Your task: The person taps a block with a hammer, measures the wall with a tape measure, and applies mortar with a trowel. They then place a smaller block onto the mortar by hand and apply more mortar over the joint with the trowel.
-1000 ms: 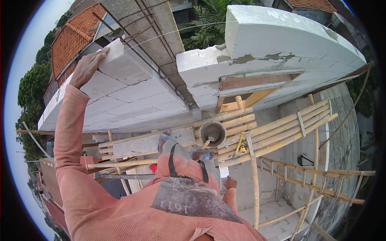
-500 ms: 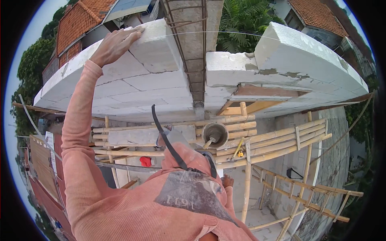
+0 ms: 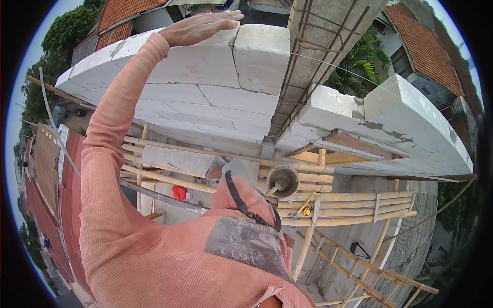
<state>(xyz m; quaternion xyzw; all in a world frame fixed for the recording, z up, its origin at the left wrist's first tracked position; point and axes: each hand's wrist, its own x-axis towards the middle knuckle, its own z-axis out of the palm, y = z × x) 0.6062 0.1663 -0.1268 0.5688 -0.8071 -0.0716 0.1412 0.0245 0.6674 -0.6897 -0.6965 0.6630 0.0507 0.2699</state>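
Observation:
My left hand [image 3: 203, 28] reaches up to the top of the white block wall [image 3: 179, 66], palm down with fingers stretched out, and holds nothing. Its fingertips are beside the crack-like joint before the end block [image 3: 262, 56]. A thin string [image 3: 336, 66] runs from near this block across the gap to the raised block [image 3: 393, 102] on the right. Low beside my body, only a small part of my right hand [image 3: 289, 239] shows; its fingers are mostly hidden behind the sleeve and shirt.
A column's rebar cage [image 3: 303, 77] stands in the wall gap. Below is bamboo scaffolding [image 3: 349, 205] with a mortar bucket [image 3: 283, 182], a yellow tape measure [image 3: 306, 211] and a board [image 3: 174, 159]. A red object [image 3: 179, 192] lies lower. A wooden frame [image 3: 354, 149] sits in the right wall.
The view has turned and shifted, so the column now leans right. My left hand has moved right along the wall top, towards the end block. Less of my right hand shows.

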